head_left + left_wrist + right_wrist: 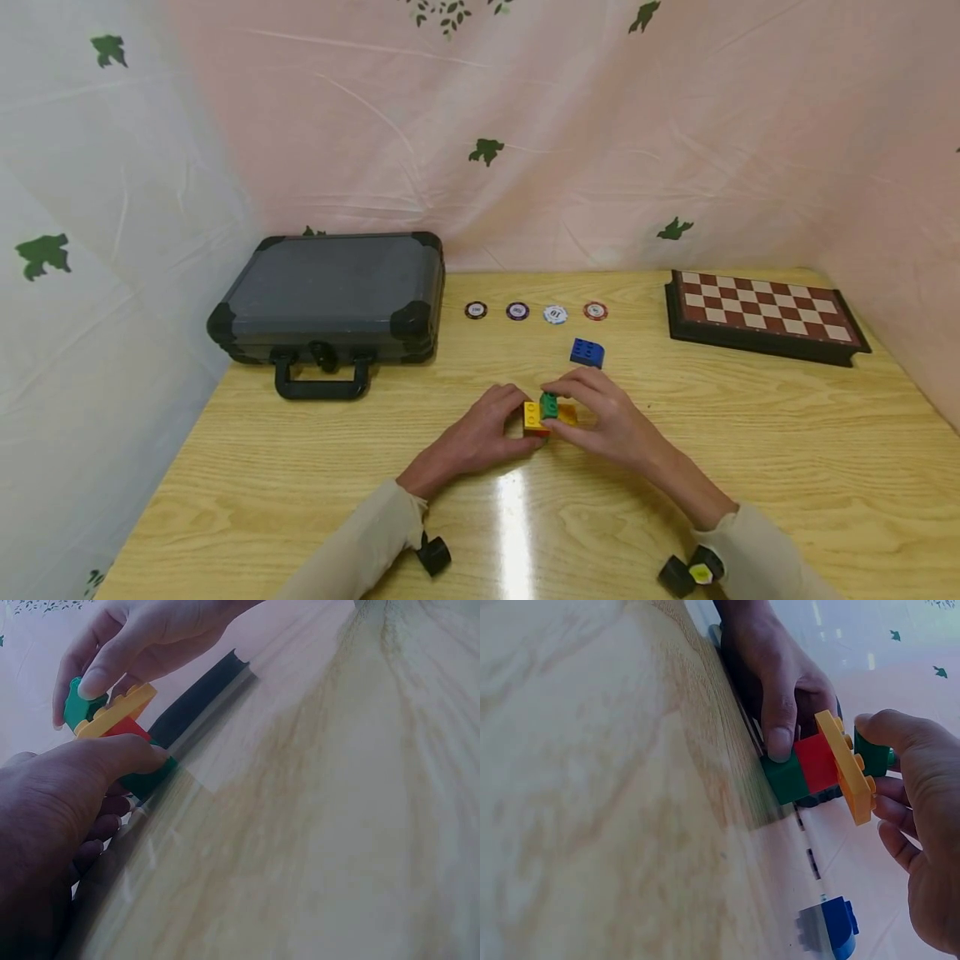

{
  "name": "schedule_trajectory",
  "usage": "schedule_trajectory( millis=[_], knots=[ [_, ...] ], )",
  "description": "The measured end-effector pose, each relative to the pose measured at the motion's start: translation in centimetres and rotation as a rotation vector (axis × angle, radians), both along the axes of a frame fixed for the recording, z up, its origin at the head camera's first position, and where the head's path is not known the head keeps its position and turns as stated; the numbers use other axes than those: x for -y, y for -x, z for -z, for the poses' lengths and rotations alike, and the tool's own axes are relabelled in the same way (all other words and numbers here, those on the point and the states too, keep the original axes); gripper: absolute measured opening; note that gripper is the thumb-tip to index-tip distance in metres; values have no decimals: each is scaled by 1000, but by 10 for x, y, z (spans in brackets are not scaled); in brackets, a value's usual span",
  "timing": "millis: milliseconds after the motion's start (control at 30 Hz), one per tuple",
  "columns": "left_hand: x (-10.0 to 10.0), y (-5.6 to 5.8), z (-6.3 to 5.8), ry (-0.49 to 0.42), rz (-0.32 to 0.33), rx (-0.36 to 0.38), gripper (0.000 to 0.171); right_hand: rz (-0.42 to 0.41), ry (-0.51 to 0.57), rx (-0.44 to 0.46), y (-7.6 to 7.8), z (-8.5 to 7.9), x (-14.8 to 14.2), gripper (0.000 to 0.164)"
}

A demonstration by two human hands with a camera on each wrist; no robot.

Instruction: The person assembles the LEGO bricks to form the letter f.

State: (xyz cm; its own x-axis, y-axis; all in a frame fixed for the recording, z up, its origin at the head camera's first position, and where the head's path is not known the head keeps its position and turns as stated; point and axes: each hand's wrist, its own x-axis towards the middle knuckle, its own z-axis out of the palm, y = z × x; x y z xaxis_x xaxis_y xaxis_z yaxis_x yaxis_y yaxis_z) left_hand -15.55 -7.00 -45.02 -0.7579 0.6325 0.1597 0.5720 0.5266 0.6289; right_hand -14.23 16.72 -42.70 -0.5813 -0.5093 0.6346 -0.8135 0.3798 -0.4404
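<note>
A small stack of toy building bricks stands on the table between both hands. Its bottom is a green brick [786,778], a red brick [817,763] sits above that, and a flat yellow brick [847,769] lies across the top, overhanging to the right. My left hand [486,429] grips the stack low down, its thumb against the bottom green brick. With thumb and fingertips, my right hand [609,419] pinches a second, small green brick [549,406] right at the studs of the yellow one. Beyond the right hand lies a blue brick [587,352].
A dark grey case [337,287] with its handle forward stands at the back left. Several poker chips, among them a red chip [596,311], lie in a row toward the back. A checkered game board [765,310] is at the back right, near the cloth backdrop [570,200].
</note>
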Motion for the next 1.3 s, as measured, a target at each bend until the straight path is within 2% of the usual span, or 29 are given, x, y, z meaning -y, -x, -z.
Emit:
schedule_trajectory(
  millis=[267, 567, 733, 1000, 1300],
  knots=[
    [0, 1, 1, -2, 0, 3, 37, 5, -13, -1, -1, 1, 0, 44],
    [0, 1, 1, -12, 5, -12, 37, -3, -23, 7, 0, 1, 1, 40],
    [1, 0, 1, -19, 7, -10, 37, 7, -38, 24, -1, 0, 1, 46],
    [0, 1, 2, -17, 8, -12, 37, 11, -49, -7, -1, 1, 1, 44],
    [-1, 1, 1, -16, 1, -14, 37, 25, -84, 10, -3, 0, 2, 47]
  ],
)
